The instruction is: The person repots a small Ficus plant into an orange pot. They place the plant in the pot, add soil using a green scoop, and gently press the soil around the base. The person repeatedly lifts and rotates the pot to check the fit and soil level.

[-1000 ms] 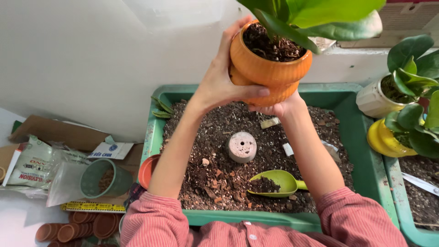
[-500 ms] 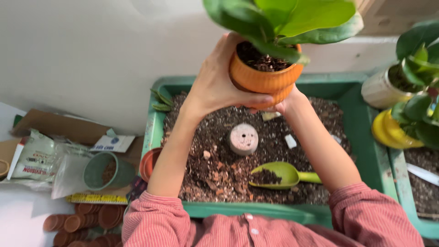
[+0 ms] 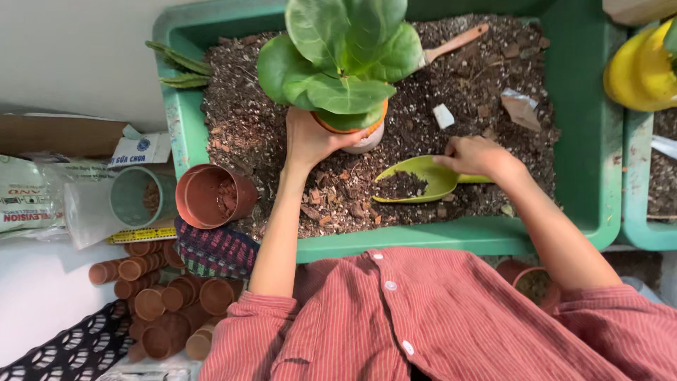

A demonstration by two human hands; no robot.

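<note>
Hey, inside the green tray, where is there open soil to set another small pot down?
In the green tray, open soil lies at the right, between the torn wrapper and the tray wall, and at the left, below the cuttings. The middle is crowded: left hand on the orange pot, right hand on the green scoop.

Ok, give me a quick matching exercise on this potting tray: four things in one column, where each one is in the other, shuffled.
Things:
1. orange ceramic pot with the broad-leaved plant
2. lime-green plastic scoop
3. empty terracotta-coloured plastic pot
4. wooden-handled tool

Places:
A. lying on its side at the tray's left edge
B. gripped by the left hand
C. on the soil near the tray's far side
D. handle under the right hand, soil in its bowl

Pairs: 1-B, 2-D, 3-A, 4-C
</note>
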